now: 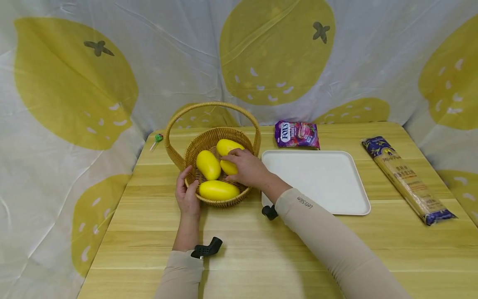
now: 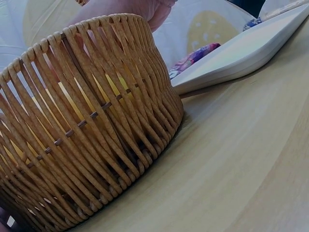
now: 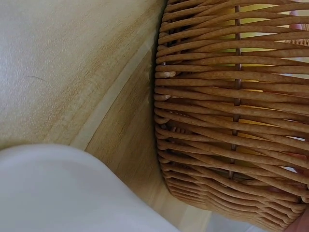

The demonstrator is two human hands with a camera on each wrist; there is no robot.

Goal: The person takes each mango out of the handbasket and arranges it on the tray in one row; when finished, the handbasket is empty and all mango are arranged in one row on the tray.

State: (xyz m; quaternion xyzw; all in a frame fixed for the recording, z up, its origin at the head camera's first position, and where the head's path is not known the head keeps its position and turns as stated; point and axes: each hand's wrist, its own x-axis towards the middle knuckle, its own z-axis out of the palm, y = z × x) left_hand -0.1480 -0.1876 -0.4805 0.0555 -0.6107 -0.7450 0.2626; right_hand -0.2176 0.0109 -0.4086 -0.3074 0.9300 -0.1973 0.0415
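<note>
A round wicker basket (image 1: 224,204) with a tall arched handle stands on the table and holds several smooth yellow mangoes. My left hand (image 1: 188,199) grips the near left side of its rim, thumb toward the inside. Reaching over the right side, my right hand (image 1: 248,168) has thumb and fingers around one mango (image 1: 228,167), which it partly covers. Around that one lie a mango at the back (image 1: 228,146), one at the left (image 1: 208,165) and one at the front (image 1: 218,190). Both wrist views show mainly the woven basket wall (image 2: 96,121), with yellow showing through the gaps.
Right of the basket lies a white tray (image 1: 317,178). A purple candy bag (image 1: 297,134) sits behind the tray, and a long pasta packet (image 1: 407,178) lies at the far right. A green lollipop (image 1: 158,138) is at the back left corner.
</note>
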